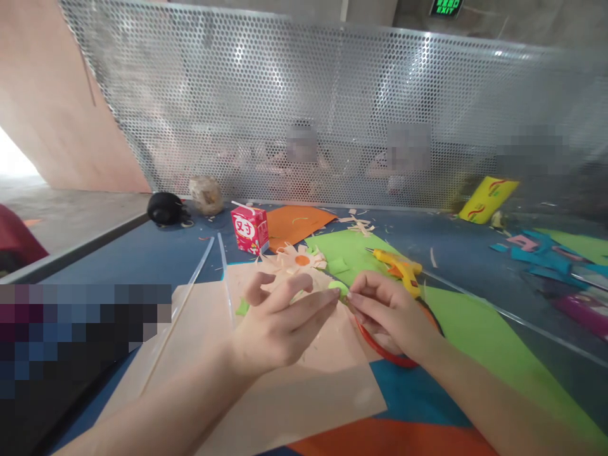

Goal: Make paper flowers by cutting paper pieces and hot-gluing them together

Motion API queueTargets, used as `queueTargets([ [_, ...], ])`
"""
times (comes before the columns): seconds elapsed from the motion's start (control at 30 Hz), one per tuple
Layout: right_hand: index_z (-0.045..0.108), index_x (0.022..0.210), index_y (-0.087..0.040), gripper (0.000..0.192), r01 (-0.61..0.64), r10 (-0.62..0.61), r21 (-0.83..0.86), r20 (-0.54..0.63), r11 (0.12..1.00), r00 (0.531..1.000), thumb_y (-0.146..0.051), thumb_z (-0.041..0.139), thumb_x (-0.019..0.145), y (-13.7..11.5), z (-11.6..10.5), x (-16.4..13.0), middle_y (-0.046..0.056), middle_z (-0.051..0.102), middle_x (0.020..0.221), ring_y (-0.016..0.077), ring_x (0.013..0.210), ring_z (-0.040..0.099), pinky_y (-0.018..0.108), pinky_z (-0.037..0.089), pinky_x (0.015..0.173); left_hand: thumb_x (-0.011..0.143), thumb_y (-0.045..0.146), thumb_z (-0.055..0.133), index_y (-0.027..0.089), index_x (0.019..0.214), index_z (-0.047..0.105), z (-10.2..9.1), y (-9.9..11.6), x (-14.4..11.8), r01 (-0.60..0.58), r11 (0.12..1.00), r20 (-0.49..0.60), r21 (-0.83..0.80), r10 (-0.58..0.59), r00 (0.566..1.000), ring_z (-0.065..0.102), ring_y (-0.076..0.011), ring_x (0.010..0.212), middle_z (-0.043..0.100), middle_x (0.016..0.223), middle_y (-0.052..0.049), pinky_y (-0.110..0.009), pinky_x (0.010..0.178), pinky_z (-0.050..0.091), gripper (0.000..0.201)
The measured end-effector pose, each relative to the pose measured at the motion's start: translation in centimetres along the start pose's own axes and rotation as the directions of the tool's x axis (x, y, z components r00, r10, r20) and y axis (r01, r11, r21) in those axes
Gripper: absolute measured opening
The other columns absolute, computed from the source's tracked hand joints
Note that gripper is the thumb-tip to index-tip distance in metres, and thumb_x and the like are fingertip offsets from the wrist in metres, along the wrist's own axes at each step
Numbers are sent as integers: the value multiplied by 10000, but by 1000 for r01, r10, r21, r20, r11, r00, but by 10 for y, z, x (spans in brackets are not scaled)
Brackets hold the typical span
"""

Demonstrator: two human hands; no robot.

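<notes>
My left hand (pixel 278 326) and my right hand (pixel 387 313) meet over a beige paper sheet (pixel 285 392). Between their fingertips they pinch a small green paper piece (pixel 338 289). Under my right hand lie red-handled scissors (pixel 384 351), partly hidden by the hand. Just beyond my fingers lies a beige paper flower with an orange centre (pixel 300 259). A yellow glue gun (pixel 401 269) rests on a large green paper sheet (pixel 479 335) behind my right hand.
A red drink carton (pixel 249 229) stands behind the flower, next to an orange sheet (pixel 297 223). A black round object (pixel 164 209) and a beige lump (pixel 206 194) sit by the perforated metal screen (pixel 332 107). Blue and pink scraps (pixel 541 253) lie at the right. People sit beyond the screen.
</notes>
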State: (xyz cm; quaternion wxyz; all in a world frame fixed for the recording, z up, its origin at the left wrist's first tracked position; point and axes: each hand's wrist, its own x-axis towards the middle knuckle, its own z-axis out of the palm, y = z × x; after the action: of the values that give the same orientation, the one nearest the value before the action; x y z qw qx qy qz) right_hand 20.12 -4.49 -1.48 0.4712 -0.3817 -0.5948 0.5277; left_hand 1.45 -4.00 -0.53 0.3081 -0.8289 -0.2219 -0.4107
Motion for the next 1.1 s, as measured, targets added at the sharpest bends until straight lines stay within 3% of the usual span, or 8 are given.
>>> queueTargets([
  [0.13,468,692,-195,162,16,-15,-82,20,997,1000,-289,543,800,2,-2,-1,-52,458,535,67,473,420,183,290,416,792,120,528,261,856,640,0,0,0,1,1000,-24,10,-1,1000,524,-93,706,697,819,88,-354,873,232,190],
  [0.3,470,738,-213,141,129,-138,-444,12,887,990,-323,506,819,1,-4,-3,-39,478,577,91,497,451,207,324,434,787,110,546,259,805,632,-1,1,3,-2,1000,-43,1,2,999,519,-106,692,708,795,107,-346,794,253,173],
  [0.4,489,902,-236,135,240,-311,-645,4,726,950,-296,542,793,-1,-7,-5,-27,538,662,88,476,462,212,361,437,761,104,584,253,777,629,-3,1,6,4,1000,-52,-7,-4,999,520,-112,680,710,786,112,-342,757,253,157],
  [0.57,535,1043,-259,241,461,-542,-839,254,288,801,-195,524,811,-2,-13,-5,-12,620,697,94,494,526,224,391,476,743,114,609,253,770,631,-1,0,3,-1,1000,-64,-21,0,998,518,-111,670,708,782,109,-340,767,243,143],
  [0.73,586,970,-226,191,525,-612,-848,377,75,695,-153,543,799,1,-18,-6,25,681,818,139,683,619,242,441,559,747,130,605,245,831,640,3,2,-4,-24,998,-25,-52,23,999,517,-116,741,701,880,95,-350,772,239,146],
  [0.83,610,915,-225,149,466,-659,-876,276,127,699,-161,532,805,-3,-18,-6,28,685,788,143,664,622,247,453,557,732,164,630,273,842,639,3,4,-2,50,995,-54,-82,-55,997,524,-133,807,692,905,70,-345,776,266,155],
  [1.0,604,768,-214,74,234,-672,-851,-172,469,721,-176,542,781,-12,-17,-5,5,650,667,128,560,593,223,444,472,770,53,541,240,897,612,0,-2,-1,222,895,49,-388,-220,974,564,-157,890,662,919,-15,-352,799,332,237],
  [1.1,598,753,-211,72,252,-627,-810,-174,530,759,-160,549,765,-11,-14,-5,-13,630,634,111,536,581,199,442,458,770,53,545,251,928,610,-2,-6,-3,197,870,75,-452,-184,980,562,-161,861,674,864,10,-366,795,303,261],
])
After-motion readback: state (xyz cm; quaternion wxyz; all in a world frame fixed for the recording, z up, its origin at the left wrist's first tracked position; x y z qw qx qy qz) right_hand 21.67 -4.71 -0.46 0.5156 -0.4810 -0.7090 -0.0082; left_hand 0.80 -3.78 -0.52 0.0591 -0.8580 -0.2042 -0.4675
